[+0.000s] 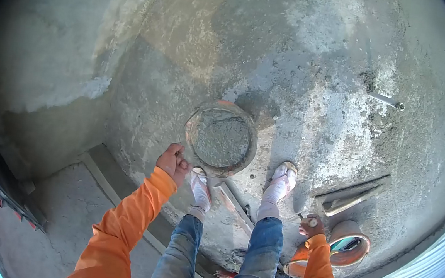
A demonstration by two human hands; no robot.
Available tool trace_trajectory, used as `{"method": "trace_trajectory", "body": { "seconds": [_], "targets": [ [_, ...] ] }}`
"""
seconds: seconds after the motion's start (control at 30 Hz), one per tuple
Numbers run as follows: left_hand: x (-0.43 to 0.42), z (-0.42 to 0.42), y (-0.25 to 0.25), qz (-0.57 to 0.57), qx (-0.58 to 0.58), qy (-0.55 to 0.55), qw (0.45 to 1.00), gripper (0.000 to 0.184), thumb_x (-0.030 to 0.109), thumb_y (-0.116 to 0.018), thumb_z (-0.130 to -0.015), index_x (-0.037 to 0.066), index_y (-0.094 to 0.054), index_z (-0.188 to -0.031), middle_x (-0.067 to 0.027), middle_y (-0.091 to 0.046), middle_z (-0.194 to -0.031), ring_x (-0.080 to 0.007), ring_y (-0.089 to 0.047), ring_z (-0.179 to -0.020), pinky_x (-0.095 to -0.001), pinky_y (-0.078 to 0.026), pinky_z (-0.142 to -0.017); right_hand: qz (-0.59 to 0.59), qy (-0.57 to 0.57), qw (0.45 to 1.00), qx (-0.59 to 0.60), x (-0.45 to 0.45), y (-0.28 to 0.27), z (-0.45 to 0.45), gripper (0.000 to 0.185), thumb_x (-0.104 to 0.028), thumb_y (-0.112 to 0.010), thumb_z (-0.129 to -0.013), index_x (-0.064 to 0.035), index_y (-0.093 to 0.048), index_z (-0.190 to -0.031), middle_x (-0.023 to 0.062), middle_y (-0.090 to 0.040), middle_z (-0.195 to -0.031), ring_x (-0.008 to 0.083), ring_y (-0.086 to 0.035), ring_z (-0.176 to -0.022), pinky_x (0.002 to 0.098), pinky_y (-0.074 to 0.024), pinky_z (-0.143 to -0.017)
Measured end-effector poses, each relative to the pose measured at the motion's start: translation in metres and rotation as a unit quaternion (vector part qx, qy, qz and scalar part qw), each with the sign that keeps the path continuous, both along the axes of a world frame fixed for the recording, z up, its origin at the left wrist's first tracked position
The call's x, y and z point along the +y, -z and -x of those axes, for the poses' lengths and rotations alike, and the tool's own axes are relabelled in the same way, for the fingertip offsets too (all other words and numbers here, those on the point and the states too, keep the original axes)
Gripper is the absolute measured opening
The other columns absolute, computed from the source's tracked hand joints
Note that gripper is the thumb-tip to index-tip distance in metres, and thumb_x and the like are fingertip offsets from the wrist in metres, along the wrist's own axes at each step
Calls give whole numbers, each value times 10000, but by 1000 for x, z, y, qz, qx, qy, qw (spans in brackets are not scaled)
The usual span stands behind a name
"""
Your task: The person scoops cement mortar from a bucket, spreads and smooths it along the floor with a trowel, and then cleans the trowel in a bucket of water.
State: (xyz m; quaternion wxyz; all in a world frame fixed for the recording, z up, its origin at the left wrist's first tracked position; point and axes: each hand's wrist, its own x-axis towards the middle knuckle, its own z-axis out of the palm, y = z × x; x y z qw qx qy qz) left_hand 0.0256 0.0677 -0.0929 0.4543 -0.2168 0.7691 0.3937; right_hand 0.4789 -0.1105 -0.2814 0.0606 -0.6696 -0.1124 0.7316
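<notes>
A round tub (253,143) of wet grey mortar (221,136) sits on the rough concrete floor before my feet. My left hand (173,163) is closed, fingers curled, beside the tub's near left rim; whether it grips anything is hidden. Low on the right, my right hand (311,227) is wrapped round a trowel-like tool with a pale round handle end (313,222). Most of that tool's blade is hidden. Just right of this hand stands an orange-rimmed bucket (366,249) with something green and dark inside.
A wooden plank (235,208) lies between my feet. Long float-like pieces (352,198) lie to the right. A pipe (387,100) sticks out of the rough grey surface further off. On the left are a ledge (99,176) and a plastered wall (53,60).
</notes>
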Motion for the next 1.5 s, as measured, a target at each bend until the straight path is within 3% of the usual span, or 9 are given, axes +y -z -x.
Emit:
{"method": "trace_trajectory", "body": {
  "seconds": [0.23,0.43,0.5,0.57,0.7,1.0,1.17,1.4,1.5],
  "targets": [
    [0,190,17,-33,89,-103,990,129,185,-551,-724,80,-477,-739,-6,-301,-496,-153,-322,-440,-328,-355,-523,-79,-131,985,-86,80,-52,27,281,-271,-626,-762,-26,-524,-855,100,-576,-886,184,-602,-675,303,-494,-602],
    [5,310,20,-55,135,-170,975,213,241,-538,-771,42,-486,-827,-4,-328,-534,-152,-352,-488,-348,-394,-573,-455,-431,732,-268,109,-70,85,626,-88,-491,-724,-64,-267,-1308,251,-469,-1136,400,-456,-1061,411,-359,-951],
    [-4,358,37,-71,132,-179,972,230,238,-530,-785,25,-488,-864,-12,-343,-542,-154,-363,-495,-350,-402,-585,-451,-424,735,-277,118,-85,122,687,-95,-464,-749,-82,-150,-1359,265,-450,-1159,381,-520,-991,415,-442,-867],
    [-14,388,48,-81,126,-181,972,228,236,-528,-790,22,-488,-858,-16,-342,-527,-156,-372,-501,-351,-410,-603,-161,-189,960,-131,142,-125,184,650,-104,-419,-781,-55,-131,-1361,242,-454,-1167,301,-593,-839,392,-518,-675],
    [-37,435,73,-120,72,-165,976,187,215,-547,-782,42,-476,-787,-16,-361,-534,-161,-394,-508,-334,-417,-622,-104,26,991,74,132,-114,263,565,-191,-553,-832,-34,-275,-1298,131,-543,-992,145,-573,-652,301,-488,-518],
    [-111,514,138,-140,13,-100,985,77,141,-524,-827,64,-520,-821,3,-435,-576,-160,-478,-557,-339,-453,-705,-67,-1,962,263,155,-129,483,429,-168,-452,-828,-43,-351,-1225,90,-516,-965,166,-564,-708,304,-477,-595],
    [-173,526,190,95,67,69,991,203,121,-503,-822,41,-556,-1002,-33,-585,-752,-139,-536,-628,-326,-457,-638,-138,-472,870,-27,169,-132,596,479,-292,-561,-772,-12,-419,-1134,179,-590,-849,269,-601,-786,359,-466,-662],
    [-299,428,186,54,56,259,963,181,67,-508,-822,-24,-560,-969,-120,-609,-795,-170,-591,-670,-271,-500,-591,-254,-379,890,-11,146,-115,648,419,-318,-580,-770,4,-465,-1013,154,-577,-741,247,-581,-569,354,-474,-560],
    [-352,386,184,31,-11,203,979,173,57,-505,-821,-34,-548,-962,-132,-606,-795,-183,-594,-672,-283,-508,-593,-343,-548,746,-160,165,-109,657,414,-285,-545,-729,-10,-463,-1027,246,-560,-955,371,-546,-922,435,-431,-799]
  ]
}}
